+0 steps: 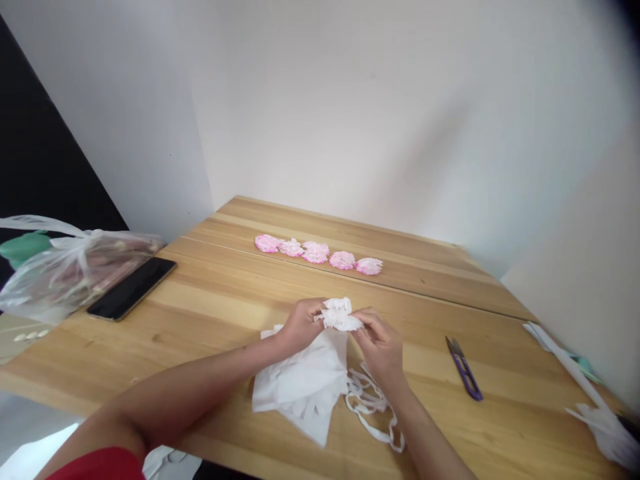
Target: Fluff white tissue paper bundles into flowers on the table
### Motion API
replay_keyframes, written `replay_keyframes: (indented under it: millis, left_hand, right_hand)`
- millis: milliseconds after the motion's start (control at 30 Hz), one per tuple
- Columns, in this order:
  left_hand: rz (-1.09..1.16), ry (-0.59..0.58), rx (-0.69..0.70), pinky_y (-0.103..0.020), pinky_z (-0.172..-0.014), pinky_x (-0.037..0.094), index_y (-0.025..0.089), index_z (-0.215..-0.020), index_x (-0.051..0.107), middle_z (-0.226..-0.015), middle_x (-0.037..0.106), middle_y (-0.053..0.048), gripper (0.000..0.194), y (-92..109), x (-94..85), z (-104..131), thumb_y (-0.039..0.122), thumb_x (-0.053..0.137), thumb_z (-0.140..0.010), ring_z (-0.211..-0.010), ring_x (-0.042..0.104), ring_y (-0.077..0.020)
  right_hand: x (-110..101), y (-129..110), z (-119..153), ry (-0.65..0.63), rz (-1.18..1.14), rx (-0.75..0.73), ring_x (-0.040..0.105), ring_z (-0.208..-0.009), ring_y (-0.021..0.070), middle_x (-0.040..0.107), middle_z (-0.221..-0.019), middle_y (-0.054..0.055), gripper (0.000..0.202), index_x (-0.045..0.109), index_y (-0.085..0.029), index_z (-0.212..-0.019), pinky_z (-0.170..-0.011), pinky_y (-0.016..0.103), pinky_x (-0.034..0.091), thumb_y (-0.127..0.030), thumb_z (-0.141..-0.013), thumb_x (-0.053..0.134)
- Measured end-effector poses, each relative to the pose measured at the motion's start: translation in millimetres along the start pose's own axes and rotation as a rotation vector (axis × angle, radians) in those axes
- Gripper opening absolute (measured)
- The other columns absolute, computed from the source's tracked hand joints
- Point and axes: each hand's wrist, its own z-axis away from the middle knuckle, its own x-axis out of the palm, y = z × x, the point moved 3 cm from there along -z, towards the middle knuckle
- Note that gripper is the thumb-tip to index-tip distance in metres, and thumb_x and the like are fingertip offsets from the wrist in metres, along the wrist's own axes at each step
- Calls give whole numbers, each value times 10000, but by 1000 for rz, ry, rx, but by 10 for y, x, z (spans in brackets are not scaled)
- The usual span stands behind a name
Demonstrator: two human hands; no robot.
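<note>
Between my two hands is a white ruffled paper flower, held a little above the table. My left hand pinches its left side, and my right hand grips its right side with fingers closed. Beneath them lies a stack of thin white sheets, partly covered by my left hand and wrist. Loose white strips curl on the table beside the sheets, under my right forearm. Farther back, several pink-and-white ruffled flowers sit in a row.
Purple-handled thread snips lie on the wooden table at the right. A black phone rests at the left, next to a clear plastic bag. White plastic lies along the right edge. Walls stand behind the table.
</note>
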Motion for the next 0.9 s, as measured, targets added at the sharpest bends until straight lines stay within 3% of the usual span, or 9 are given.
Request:
replay_keyframes:
  millis: [133, 300, 433, 633, 733, 833, 900]
  left_hand:
    - [-85, -86, 89, -285, -804, 458, 202, -827, 738, -920, 721, -88, 166, 119, 7, 32, 169, 588, -761, -874, 652, -220]
    - [-152, -119, 147, -285, -797, 447, 198, -811, 728, -860, 703, -89, 181, 114, 5, 37, 150, 557, -778, -838, 636, -207]
    - [19, -55, 25, -262, -719, 450, 161, -771, 714, -802, 694, -72, 142, 47, 11, 18, 251, 605, -781, -755, 616, -179]
    - [355, 72, -224, -254, -701, 466, 126, -729, 705, -765, 701, -61, 272, 41, 35, -18, 379, 752, -639, -720, 609, -165]
    - [418, 148, -282, -258, -690, 474, 125, -734, 697, -748, 699, -51, 271, 15, 8, -33, 361, 769, -622, -690, 611, -156]
    - [489, 207, -328, -263, -680, 480, 128, -818, 689, -781, 703, -47, 304, -32, -18, -42, 339, 775, -616, -677, 618, -150]
    - [511, 221, -336, -265, -671, 483, 125, -850, 681, -799, 703, -51, 336, -39, -21, -44, 343, 777, -613, -672, 619, -151]
  right_hand:
    - [19, -35, 18, -17, 11, -32, 600, -728, 165, 646, -756, 15, 77, 648, -239, -809, -671, 286, 460, -184, -805, 594]
    - [33, -8, 31, -25, -21, -25, 600, -728, 163, 646, -757, 14, 79, 640, -234, -806, -670, 283, 462, -171, -800, 592]
    - [3, 23, 22, 15, -86, 0, 582, -729, 153, 633, -761, 11, 60, 648, -234, -812, -665, 268, 455, -187, -802, 613]
    - [-51, 103, 17, 72, -164, 85, 586, -734, 164, 633, -756, 23, 25, 662, -223, -786, -673, 281, 474, -238, -776, 645]
    - [-36, 182, 37, 108, -250, 175, 614, -852, 192, 649, -932, 57, 299, 650, -233, -1015, -739, 311, 506, -262, -722, 701]
    - [22, 230, 38, 70, -302, 270, 611, -919, 202, 599, -1101, 88, 690, 452, -256, -1316, -750, 319, 527, -288, -687, 734]
    - [64, 234, 31, 14, -243, 325, 607, -902, 192, 565, -1170, 98, 774, 371, -261, -1373, -727, 305, 532, -304, -688, 730]
